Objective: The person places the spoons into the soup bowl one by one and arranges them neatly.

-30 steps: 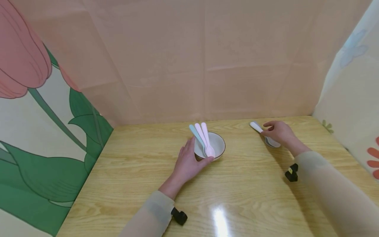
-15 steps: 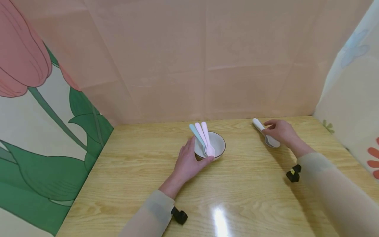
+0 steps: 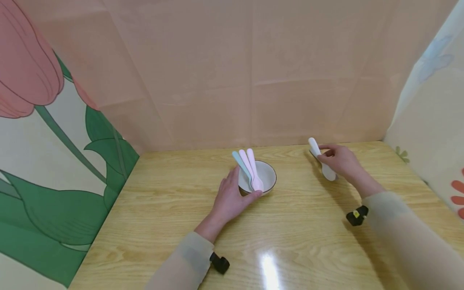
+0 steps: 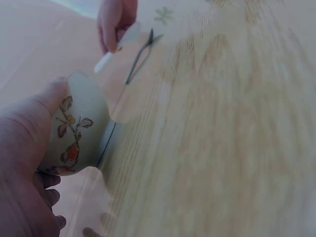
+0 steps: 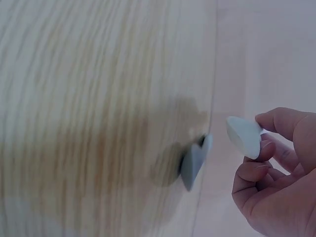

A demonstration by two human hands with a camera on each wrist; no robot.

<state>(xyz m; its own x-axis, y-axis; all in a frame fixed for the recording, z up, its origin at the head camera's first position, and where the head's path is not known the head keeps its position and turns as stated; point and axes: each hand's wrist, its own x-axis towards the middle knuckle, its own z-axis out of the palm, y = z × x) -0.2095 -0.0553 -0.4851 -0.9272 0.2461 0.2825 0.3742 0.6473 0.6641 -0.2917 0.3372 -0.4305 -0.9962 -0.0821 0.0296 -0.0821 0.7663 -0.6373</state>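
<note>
My left hand (image 3: 229, 200) grips the near left side of a white bowl (image 3: 267, 175) with a dark rim, thumb at the front. The left wrist view shows a plant pattern on the outside of the bowl (image 4: 81, 126). One light blue spoon (image 3: 241, 164) and two pink spoons (image 3: 257, 183) lean in it, handles up and back. At the right, my right hand (image 3: 342, 163) pinches a white spoon (image 3: 328, 172) between thumb and fingers, held above the table. Below it a second spoon (image 5: 192, 168), greyish, lies on the table, mostly hidden in the head view.
The wooden table (image 3: 174, 197) meets a pink cloth backdrop (image 3: 203, 100) at its far edge. A wall covering with a tulip (image 3: 29, 60) stands at the left, a pale one (image 3: 435, 121) at the right. A black wrist camera (image 3: 357, 215) sits on each wrist.
The white spoon has been lifted off the spoon beneath by my right hand, and its handle now tilts more upright. My left hand and the bowl have stayed put.
</note>
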